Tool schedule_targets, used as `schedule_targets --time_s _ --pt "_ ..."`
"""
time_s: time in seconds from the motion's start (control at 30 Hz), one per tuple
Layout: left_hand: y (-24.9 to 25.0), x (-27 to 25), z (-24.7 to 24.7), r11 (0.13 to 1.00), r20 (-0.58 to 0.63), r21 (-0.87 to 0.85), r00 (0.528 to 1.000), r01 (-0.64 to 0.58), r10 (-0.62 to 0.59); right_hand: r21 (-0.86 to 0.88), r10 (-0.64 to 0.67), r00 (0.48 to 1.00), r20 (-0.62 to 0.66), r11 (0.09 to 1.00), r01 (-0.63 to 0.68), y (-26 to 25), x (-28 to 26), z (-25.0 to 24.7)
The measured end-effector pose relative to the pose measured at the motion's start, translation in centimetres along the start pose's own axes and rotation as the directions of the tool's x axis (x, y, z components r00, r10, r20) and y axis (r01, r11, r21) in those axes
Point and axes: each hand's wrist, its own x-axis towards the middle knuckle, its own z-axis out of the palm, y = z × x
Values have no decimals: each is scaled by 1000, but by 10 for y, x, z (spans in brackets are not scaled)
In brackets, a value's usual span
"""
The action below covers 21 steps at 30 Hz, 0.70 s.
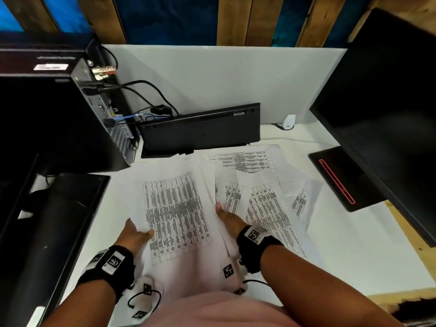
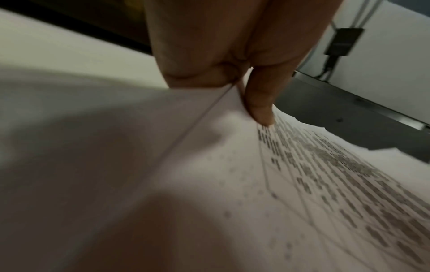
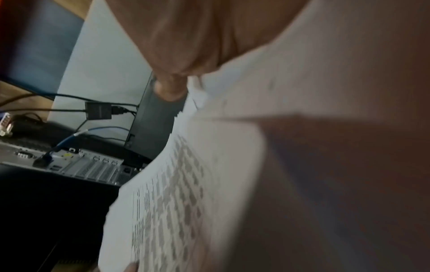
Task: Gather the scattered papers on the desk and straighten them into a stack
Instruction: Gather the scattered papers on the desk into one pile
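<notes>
The white desk (image 1: 342, 251) fills the middle of the frame, strewn with white printed paper sheets (image 1: 264, 185), some fanned out centre-right, not yet collected. The person lifts one table-printed sheet (image 1: 175, 208) at centre, likely to carry it onto the others. The left hand (image 1: 135, 234) pinches its left edge, thumb on top; the right hand (image 1: 227, 217) clamps the right edge.

Office desk, monitor (image 1: 387, 109), keyboard (image 1: 200, 128), computer tower (image 1: 59, 119)

Left hand (image 2: 232, 46) pinches the printed papers (image 2: 291, 184) edge, thumb on top
</notes>
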Motion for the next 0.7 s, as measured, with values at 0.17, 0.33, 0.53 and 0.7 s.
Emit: schedule_targets --time_s 0.17,0.33,0.53,0.7 --pt "15 -8 10 997 35 8 996 -77 76 -139 -31 998 53 990 38 -4 9 8" --pt "9 -14 -8 903 59 -426 995 -52 85 66 -151 980 127 987 144 2 11 0" --pt "20 -37 -40 897 295 -442 942 -14 161 91 -159 969 187 985 144 -9 10 5" --pt "16 -20 -50 979 45 -193 996 -71 81 -39 -149 971 -185 989 144 -25 15 8"
